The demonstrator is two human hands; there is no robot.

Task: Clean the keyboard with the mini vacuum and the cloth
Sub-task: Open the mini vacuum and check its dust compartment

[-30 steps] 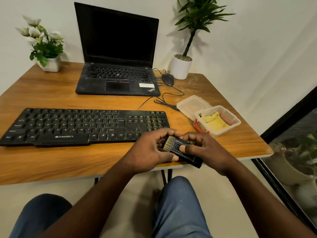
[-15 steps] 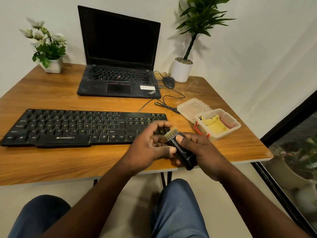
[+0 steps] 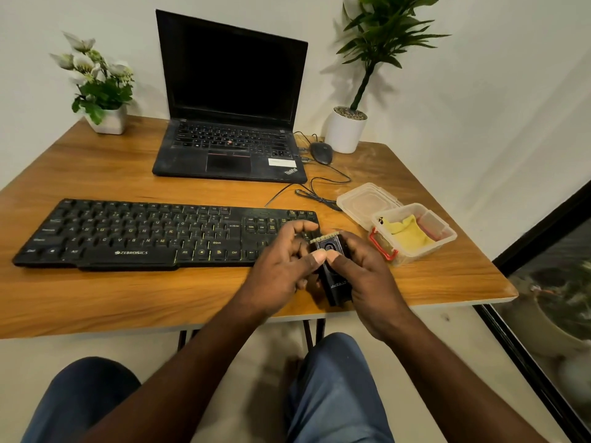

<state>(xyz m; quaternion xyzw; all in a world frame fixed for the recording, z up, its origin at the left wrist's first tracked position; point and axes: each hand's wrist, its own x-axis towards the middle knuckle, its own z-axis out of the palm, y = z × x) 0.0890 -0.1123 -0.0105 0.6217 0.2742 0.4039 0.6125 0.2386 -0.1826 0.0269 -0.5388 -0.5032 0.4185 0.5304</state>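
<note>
A long black keyboard (image 3: 144, 235) lies across the wooden table (image 3: 128, 298). Just off its right end I hold a small black mini vacuum (image 3: 332, 276) with a pale brush at its far tip, pointing away from me. My right hand (image 3: 364, 276) grips its body, thumb on top near the round button. My left hand (image 3: 281, 266) holds its left side, thumb touching the top and fingers spread over the keyboard's right edge. A yellow cloth (image 3: 411, 233) lies in a clear plastic box (image 3: 444, 239) to the right.
An open black laptop (image 3: 230, 123) stands behind the keyboard, with a mouse (image 3: 321, 152) and its cable beside it. The box's lid (image 3: 364, 199) lies next to the box. Two potted plants (image 3: 347, 129) (image 3: 105, 116) stand at the back corners. The table's front edge is close below my hands.
Both hands have carried the vacuum away from me, up to the keyboard's right end, and turned its brush tip to point away. My left fingers have spread wider.
</note>
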